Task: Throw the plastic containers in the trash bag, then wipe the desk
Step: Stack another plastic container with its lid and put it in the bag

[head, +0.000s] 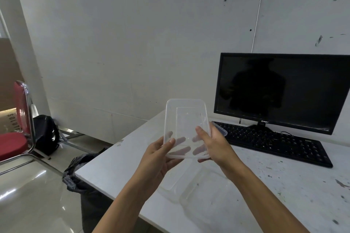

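Observation:
A clear rectangular plastic container (186, 119) is lifted above the white desk (284, 185), its open side tilted toward me. My left hand (161, 154) grips its lower left rim and my right hand (214, 145) grips its lower right rim; my fingers show through the plastic. A clear lid (220, 129) sticks out behind my right hand. More clear containers (191, 191) lie on the desk beneath my arms. The black trash bag (83, 174) hangs open at the desk's left corner, below and to the left of the container.
A black monitor (280, 91) and black keyboard (274, 142) stand at the back right of the stained desk. To the left are a red chair (17, 128) and a black backpack (46, 134) on the tiled floor.

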{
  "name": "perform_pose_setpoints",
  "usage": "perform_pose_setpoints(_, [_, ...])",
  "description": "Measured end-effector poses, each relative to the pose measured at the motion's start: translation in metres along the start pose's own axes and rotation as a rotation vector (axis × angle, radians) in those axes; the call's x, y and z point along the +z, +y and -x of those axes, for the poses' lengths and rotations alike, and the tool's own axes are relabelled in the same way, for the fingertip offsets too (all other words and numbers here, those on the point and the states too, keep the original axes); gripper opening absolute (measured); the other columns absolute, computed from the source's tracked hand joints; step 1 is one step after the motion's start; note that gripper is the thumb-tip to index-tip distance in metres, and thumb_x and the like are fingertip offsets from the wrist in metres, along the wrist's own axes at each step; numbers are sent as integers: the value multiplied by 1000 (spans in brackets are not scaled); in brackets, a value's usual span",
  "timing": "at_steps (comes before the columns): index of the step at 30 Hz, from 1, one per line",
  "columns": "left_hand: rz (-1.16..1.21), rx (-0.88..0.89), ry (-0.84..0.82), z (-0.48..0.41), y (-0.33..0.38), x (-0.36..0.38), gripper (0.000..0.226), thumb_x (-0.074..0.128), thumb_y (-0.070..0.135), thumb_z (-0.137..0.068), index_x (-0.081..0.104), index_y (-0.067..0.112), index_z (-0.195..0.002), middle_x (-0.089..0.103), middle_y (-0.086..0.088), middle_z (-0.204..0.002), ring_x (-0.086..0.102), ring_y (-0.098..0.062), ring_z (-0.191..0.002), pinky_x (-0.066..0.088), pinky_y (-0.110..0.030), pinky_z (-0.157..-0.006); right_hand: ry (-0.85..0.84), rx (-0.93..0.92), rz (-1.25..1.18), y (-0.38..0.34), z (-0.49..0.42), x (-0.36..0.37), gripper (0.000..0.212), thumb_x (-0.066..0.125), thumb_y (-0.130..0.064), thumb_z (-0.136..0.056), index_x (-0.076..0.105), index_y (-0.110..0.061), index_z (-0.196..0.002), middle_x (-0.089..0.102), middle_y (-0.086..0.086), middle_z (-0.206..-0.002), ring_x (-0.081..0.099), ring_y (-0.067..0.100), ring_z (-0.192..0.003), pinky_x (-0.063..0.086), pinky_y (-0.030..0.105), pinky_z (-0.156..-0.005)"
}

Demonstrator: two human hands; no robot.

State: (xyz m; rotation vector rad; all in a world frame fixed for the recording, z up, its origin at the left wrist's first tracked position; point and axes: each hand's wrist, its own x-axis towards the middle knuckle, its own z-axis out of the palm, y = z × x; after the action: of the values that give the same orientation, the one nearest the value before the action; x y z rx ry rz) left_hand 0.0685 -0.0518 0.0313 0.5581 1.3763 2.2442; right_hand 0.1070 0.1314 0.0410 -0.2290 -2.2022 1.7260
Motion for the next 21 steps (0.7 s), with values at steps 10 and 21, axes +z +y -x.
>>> perform_pose_setpoints(10, [87,-15,68,7,5,1,54,63,25,-91,48,7,-140,70,-13,-128,69,-36,-113,60,-40,-88,-140,91,-103,-5,7,-7,40,61,-46,-94,56,-28,-129,70,10,-106,75,24,-81,58,30,-62])
perform_pose_setpoints(21, [101,-15,187,33,28,-73,44,62,20,-97,51,7,-138,67,-17,-132,68,-37,-115,58,-42,-92,-411,129,-257,-11,-7,66,35,68,-36,-92,65,-15,-120,72,9,-97,68,19,-69,57,28,-65])
